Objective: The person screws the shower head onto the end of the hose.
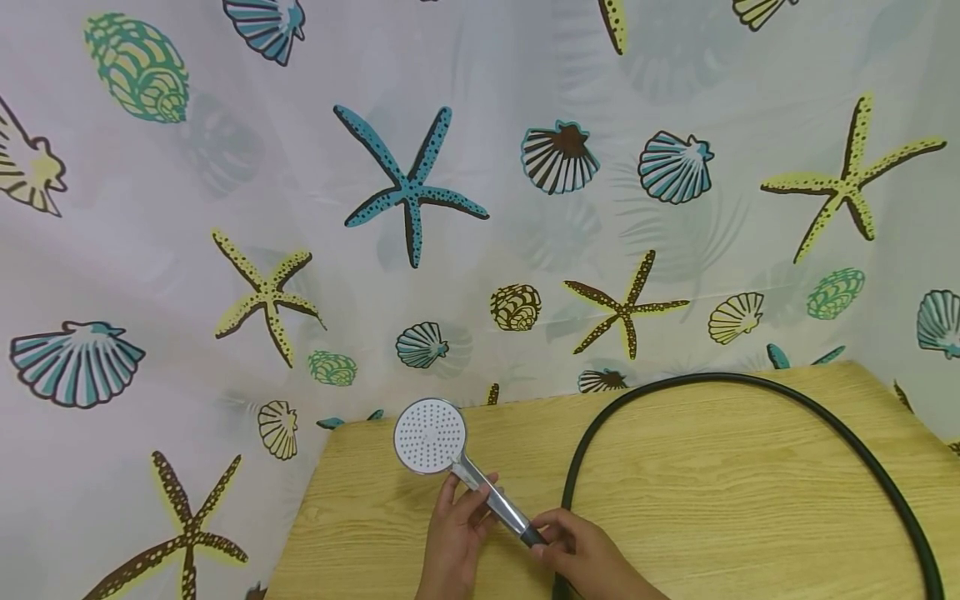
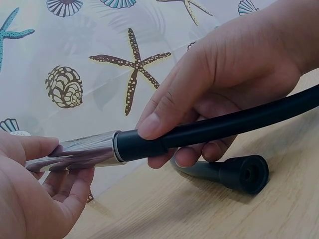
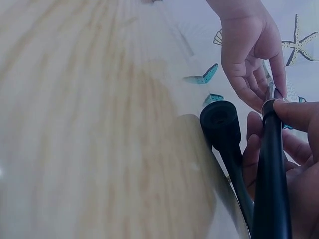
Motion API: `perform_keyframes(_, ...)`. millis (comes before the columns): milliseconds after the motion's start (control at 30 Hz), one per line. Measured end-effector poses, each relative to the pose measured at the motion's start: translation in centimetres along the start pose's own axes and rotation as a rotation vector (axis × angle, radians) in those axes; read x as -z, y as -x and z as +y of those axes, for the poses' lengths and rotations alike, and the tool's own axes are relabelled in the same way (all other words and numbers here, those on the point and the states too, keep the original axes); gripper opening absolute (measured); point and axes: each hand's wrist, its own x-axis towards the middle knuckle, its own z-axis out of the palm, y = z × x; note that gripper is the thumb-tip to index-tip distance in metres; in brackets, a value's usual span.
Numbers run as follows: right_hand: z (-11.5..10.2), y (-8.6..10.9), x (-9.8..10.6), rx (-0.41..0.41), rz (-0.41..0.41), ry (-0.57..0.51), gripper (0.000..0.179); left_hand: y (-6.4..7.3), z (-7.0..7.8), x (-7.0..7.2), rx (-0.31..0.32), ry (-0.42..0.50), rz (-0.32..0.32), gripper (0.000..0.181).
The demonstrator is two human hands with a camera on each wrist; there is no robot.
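A shower head (image 1: 430,436) with a white dotted face and chrome handle (image 2: 94,149) is held above the wooden table, tilted with its face up and left. My left hand (image 1: 453,533) grips the chrome handle between thumb and fingers. At the handle's lower end, my right hand (image 1: 581,550) pinches the black connector (image 2: 142,145) of a black hose (image 1: 720,379). The connector sits against the handle's end; how deep it goes is hidden. The hose's other end (image 2: 246,174), a flared black fitting with a hole, lies near the right hand.
The hose loops in a wide arc over the right part of the wooden table (image 1: 420,517). Behind and to the left hangs a white curtain (image 1: 465,67) printed with shells and starfish, meeting the table's back edge.
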Motion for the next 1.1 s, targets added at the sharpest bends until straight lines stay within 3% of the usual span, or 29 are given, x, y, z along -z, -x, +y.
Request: perform_keyframes(1100,0.30,-0.09,0.36,0.045,-0.076,0.006,0.038,0.05,0.02,0.05,0.007,0.030,0.002,0.070)
